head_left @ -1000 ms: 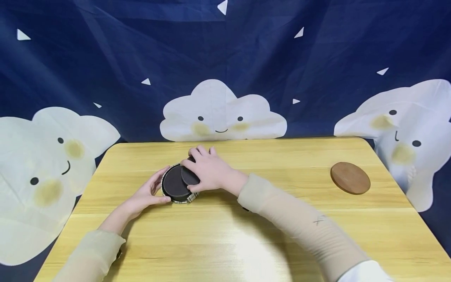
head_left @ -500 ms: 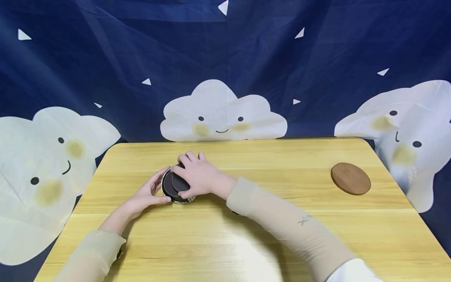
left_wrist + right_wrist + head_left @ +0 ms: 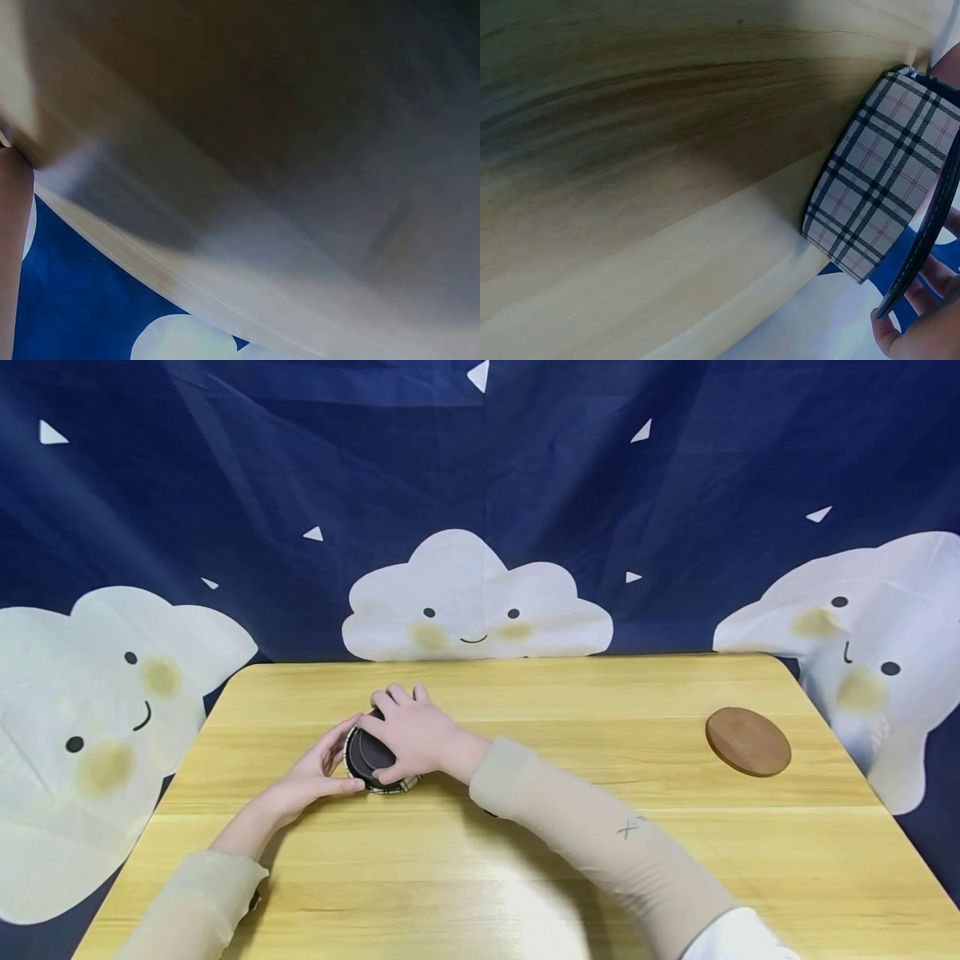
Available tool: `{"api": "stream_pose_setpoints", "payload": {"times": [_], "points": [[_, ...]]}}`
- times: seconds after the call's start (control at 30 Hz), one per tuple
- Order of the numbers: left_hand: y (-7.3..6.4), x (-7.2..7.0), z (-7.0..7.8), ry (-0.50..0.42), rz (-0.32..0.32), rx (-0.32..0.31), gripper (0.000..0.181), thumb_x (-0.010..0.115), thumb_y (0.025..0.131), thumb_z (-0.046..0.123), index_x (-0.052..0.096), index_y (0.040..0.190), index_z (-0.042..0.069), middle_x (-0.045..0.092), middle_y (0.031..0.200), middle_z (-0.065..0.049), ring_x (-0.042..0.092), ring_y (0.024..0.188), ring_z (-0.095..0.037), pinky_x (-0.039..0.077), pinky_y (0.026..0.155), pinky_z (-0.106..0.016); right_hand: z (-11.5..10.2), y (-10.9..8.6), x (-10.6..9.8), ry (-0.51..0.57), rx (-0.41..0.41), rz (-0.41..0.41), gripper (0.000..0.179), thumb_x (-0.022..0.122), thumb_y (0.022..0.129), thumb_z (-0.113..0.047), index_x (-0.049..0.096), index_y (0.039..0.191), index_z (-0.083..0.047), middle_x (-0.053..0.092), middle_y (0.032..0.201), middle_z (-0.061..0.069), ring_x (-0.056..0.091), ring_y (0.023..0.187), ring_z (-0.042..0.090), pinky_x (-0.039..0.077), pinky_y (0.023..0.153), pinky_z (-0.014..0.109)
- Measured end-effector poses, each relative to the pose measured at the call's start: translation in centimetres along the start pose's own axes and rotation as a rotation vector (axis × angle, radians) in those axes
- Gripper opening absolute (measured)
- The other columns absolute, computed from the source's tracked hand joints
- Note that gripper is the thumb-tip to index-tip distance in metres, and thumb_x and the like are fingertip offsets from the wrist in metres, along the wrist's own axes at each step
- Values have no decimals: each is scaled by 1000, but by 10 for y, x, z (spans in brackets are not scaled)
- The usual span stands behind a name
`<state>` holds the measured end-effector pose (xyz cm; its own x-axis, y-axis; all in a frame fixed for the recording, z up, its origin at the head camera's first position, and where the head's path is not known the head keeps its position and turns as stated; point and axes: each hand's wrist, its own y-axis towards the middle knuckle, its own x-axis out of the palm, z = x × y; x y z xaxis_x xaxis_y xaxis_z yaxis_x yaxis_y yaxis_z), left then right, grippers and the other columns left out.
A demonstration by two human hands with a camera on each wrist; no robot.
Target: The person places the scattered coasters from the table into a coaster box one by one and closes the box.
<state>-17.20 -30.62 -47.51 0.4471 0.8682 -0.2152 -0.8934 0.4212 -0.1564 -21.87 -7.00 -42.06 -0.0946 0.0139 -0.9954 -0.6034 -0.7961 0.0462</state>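
A round coaster holder (image 3: 881, 172) with a plaid outer wall and black inside stands on the table, left of the middle in the head view. My left hand (image 3: 309, 778) grips its left side, thumb at the front and fingers round the back. From above, my right hand (image 3: 422, 735) pinches a black round coaster (image 3: 374, 752) with a stitched edge, fingers spread over its far side and thumb at its near side. In the right wrist view the coaster tilts over the holder's opening. My right palm hides part of both in the head view.
A brown round wooden disc (image 3: 748, 742) lies at the right of the light wooden table (image 3: 480, 860). Behind the table hangs a dark blue cloth (image 3: 480, 460) with white smiling clouds.
My right hand has moved left with the coaster, which now overlaps more of the holder. My left hand has stayed in place on the holder.
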Motion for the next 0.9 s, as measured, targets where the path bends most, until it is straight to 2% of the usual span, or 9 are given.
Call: {"api": "stream_pose_setpoints", "payload": {"times": [0.1,0.2,0.3,0.4,0.47,0.53,0.67,0.73,0.9], "points": [[-1,0,1,0,-1,-6,106,82,90,4,14,172,13,20,173,-24,37,143,5,28,107,3,0,2,2,20,-3,5,78,68,87,-73,53,150,-31,49,140,2,44,129,22,40,98,43],[-1,0,2,3,-4,-8,106,82,90,5,14,171,11,19,174,-23,30,157,-22,29,108,2,0,4,3,44,-5,6,75,69,87,-72,54,148,-31,50,140,1,44,128,22,41,99,44],[-2,-1,2,11,-5,-10,107,82,90,5,13,171,10,18,174,-23,16,160,-44,26,128,-18,-1,5,4,72,-9,-1,73,69,88,-71,54,147,-31,50,140,1,45,129,22,42,101,44],[-2,-2,2,18,-7,-10,107,82,90,5,12,171,9,16,175,-23,11,161,-48,12,135,-54,-2,6,4,96,-14,-14,73,70,88,-70,54,148,-31,51,142,2,45,131,22,42,101,43],[-1,-1,2,22,-11,-7,107,82,90,4,12,171,8,14,176,-24,9,161,-48,5,131,-66,-3,6,4,107,-17,-21,73,70,88,-70,54,148,-31,51,144,1,45,132,21,43,101,42],[-1,-1,1,26,-7,-15,106,82,91,5,14,171,10,13,177,-22,10,162,-46,11,135,-57,-4,6,4,118,-22,-27,74,71,89,-70,54,150,-32,51,146,1,46,133,19,43,101,41],[0,-2,0,21,-5,-31,106,82,91,6,14,171,11,16,176,-21,14,160,-42,27,125,-14,-5,7,3,140,-33,-34,74,72,89,-68,55,151,-32,52,147,-1,46,135,17,43,101,37],[-1,-2,0,20,-4,-35,106,82,91,6,14,172,12,18,175,-21,17,159,-41,29,122,-12,-5,7,3,147,-36,-37,73,72,89,-68,55,151,-32,52,148,-2,46,136,16,43,101,37],[-1,-1,4,20,-6,-30,107,82,91,5,12,172,12,17,175,-23,16,159,-45,11,133,-60,-5,6,3,140,-44,-42,74,70,91,-69,53,153,-32,51,150,-3,45,139,16,42,103,36]]}}
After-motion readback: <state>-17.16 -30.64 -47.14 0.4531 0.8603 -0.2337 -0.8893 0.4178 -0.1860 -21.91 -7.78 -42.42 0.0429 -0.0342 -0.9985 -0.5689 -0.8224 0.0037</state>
